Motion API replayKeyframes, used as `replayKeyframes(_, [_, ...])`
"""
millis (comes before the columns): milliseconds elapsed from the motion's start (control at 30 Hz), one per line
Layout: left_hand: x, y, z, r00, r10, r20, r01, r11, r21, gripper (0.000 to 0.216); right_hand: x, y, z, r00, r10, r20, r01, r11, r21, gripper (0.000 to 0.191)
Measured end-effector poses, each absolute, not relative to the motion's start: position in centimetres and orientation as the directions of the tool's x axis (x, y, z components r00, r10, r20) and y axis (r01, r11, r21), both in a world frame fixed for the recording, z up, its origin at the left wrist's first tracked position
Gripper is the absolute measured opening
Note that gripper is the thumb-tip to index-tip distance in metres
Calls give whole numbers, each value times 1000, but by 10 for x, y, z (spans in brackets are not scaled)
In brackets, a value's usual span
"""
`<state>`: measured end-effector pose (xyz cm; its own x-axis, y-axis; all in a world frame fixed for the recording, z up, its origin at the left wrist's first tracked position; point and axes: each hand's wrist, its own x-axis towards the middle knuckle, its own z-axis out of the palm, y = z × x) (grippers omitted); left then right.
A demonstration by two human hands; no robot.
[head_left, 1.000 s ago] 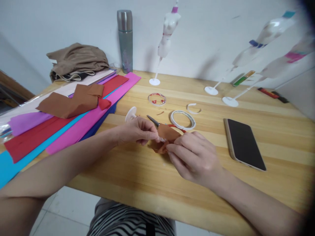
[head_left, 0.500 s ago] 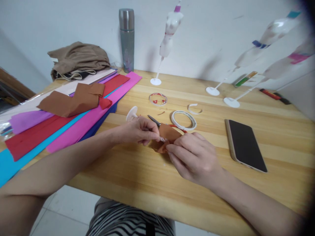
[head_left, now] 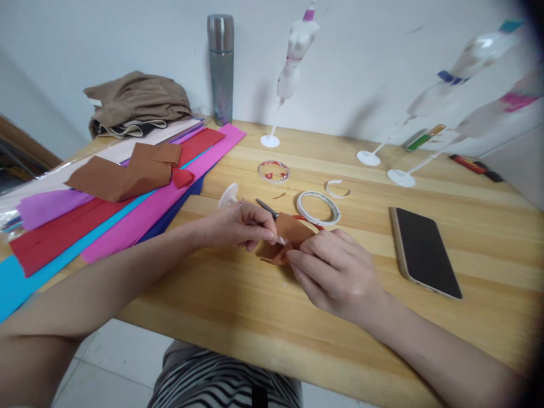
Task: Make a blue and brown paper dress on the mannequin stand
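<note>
My left hand is closed, its thumb and fingertips pinching a small, whitish, see-through piece that looks like a strip. Behind this hand a white round base shows; the rest of it is hidden. A piece of brown crepe paper lies between my hands, creased and folded at its near side. My right hand grips the paper's near right edge between thumb and fingers. Partly under the paper are scissors with a dark blade and red handles. A roll of white tape sits just beyond.
White mannequins on stands line the back, beside a steel flask. Coloured crepe paper strips and brown cloth are at left. A phone lies right; a clear ring and curled white strip lie behind the tape.
My left fingertips have shifted slightly on the whitish piece, and the brown paper's near left edge has moved a little to the left. My right hand keeps its hold.
</note>
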<state>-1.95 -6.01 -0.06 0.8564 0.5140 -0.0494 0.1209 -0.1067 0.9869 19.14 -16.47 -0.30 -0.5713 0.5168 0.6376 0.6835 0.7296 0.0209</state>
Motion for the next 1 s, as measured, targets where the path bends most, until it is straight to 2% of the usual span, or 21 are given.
replayKeyframes(400, [-19,-59,2,862,505,-51,173,-197,965,27,190,-165,-3,-579,504,641,679,733,37,21])
replayKeyframes(767, [-20,-59,2,871,489,-40,158,-202,967,26,188,-166,-2,-544,502,672,691,723,20,21])
replayKeyframes(1000, [-19,-59,-1,863,503,-55,142,-137,980,28,190,-165,-3,-545,513,663,685,728,-1,19])
